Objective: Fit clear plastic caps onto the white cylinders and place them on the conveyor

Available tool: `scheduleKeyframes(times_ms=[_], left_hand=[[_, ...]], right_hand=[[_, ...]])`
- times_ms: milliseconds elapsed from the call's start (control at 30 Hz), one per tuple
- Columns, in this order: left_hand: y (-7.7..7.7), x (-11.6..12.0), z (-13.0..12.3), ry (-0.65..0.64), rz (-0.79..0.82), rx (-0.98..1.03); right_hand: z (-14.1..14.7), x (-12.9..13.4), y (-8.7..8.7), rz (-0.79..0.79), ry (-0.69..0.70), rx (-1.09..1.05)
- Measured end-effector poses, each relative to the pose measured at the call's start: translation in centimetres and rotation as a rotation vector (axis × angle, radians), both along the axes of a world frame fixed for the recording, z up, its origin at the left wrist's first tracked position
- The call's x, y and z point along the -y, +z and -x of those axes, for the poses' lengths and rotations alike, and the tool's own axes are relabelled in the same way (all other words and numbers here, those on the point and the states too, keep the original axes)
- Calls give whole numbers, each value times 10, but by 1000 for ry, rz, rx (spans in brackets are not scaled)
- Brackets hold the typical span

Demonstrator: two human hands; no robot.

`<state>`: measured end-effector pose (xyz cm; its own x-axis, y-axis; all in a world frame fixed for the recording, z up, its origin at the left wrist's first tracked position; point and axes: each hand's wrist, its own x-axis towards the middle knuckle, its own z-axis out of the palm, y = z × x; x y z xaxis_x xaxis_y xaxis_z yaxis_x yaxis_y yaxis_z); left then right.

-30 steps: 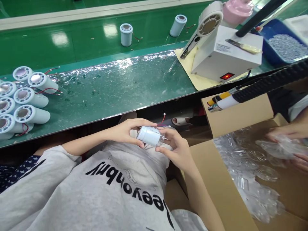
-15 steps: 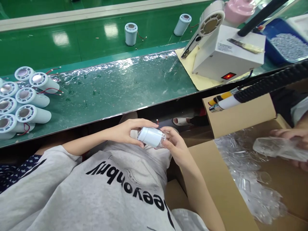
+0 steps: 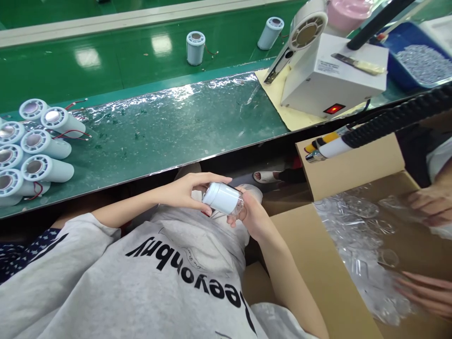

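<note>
Above my lap, a light blue cylinder [image 3: 224,198] lies on its side between my hands, with a clear plastic cover around its right end. My left hand [image 3: 192,192] grips the left end, thumb below and fingers over the top. At the clear right end, my right hand [image 3: 249,212] holds the cover with its fingers curled round it. Several similar light blue cylinders [image 3: 52,168] with red wires are grouped at the table's left. Two more, one upright [image 3: 195,48] and one tilted [image 3: 270,34], are on the green surface farther back.
A white device [image 3: 335,75] with a red lit switch is on the table [image 3: 169,127]. At the right, an open cardboard box [image 3: 318,263] holds clear plastic covers, with another person's hands [image 3: 432,205] in it. A black hose [image 3: 395,117] crosses above. A blue tray [image 3: 402,70] stands behind.
My right hand's fingers have shifted around and under the clear end. The upright cylinder at the back sits slightly farther right. The other person's hands have spread apart in the box.
</note>
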<state>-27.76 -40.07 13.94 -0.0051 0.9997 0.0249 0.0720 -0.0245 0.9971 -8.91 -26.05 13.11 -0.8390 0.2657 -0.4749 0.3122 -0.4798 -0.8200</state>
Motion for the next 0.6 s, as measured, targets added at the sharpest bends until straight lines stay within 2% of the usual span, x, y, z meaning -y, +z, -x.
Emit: scheduleKeyframes(times_ms=[233,300,367,433,467,533,600], left_hand=[[-2,-7,-2,20,146,115],[-3,-8,-2,32,177,111],[-4,-8,-2,61,201,112],[-6,-11,-4,106,213,154],[-8,-14,-6,128,221,191],[-12,-23,-12,157,249,282],[-16,-36,-18,160,301,384]], right_hand=[[3,1,-4,96,0,57],[3,2,-5,80,-12,60],[-4,1,-5,26,-86,66],[-27,-3,-2,-74,-245,58],[-47,-4,0,-148,-371,55],[-107,-3,5,-364,-716,86],[-187,15,9,-661,-1149,236]])
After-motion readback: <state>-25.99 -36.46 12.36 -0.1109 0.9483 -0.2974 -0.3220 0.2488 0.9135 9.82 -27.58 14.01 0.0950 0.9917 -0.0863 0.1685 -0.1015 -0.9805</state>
